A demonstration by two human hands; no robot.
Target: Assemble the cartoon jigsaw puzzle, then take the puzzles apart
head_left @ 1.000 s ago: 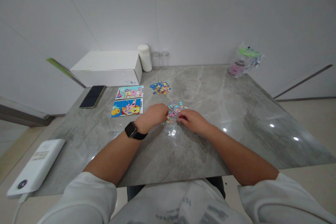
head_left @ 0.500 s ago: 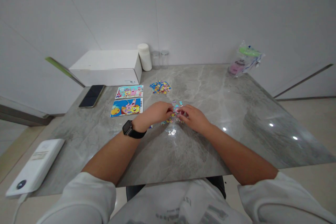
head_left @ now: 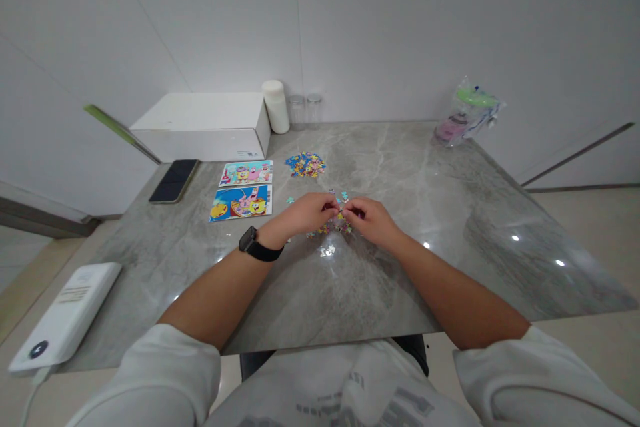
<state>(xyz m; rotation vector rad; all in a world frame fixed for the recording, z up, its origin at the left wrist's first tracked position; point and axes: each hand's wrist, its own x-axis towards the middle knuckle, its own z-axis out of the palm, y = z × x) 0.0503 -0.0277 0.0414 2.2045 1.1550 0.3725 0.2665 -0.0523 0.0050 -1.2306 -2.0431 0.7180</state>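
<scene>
Over a loose spread of small jigsaw pieces (head_left: pixel 334 227), my left hand (head_left: pixel 313 211) and my right hand (head_left: pixel 371 219) meet almost tip to tip. Each is closed in a pinch, and a tiny jigsaw piece (head_left: pixel 341 211) shows between the fingertips; its picture is too small to read. My left hand partly covers the spread. A few pale pieces (head_left: pixel 327 251) lie nearer to me. Left of the hands are two cartoon picture cards, a blue one (head_left: pixel 241 203) and a light turquoise one (head_left: pixel 246 173) behind it.
A heaped pile of jigsaw pieces (head_left: pixel 305 165) lies farther back. Behind stand a white box (head_left: pixel 200 143), a white bottle (head_left: pixel 276 108) and two clear glasses (head_left: pixel 314 112). A phone (head_left: pixel 175 181) and a white power bank (head_left: pixel 67 317) are at left, a plastic-bagged item (head_left: pixel 467 117) back right.
My left hand has moved right, bringing its fingertips against those of my right hand, where there was a gap before. A turquoise piece left of my left hand has come into sight.
</scene>
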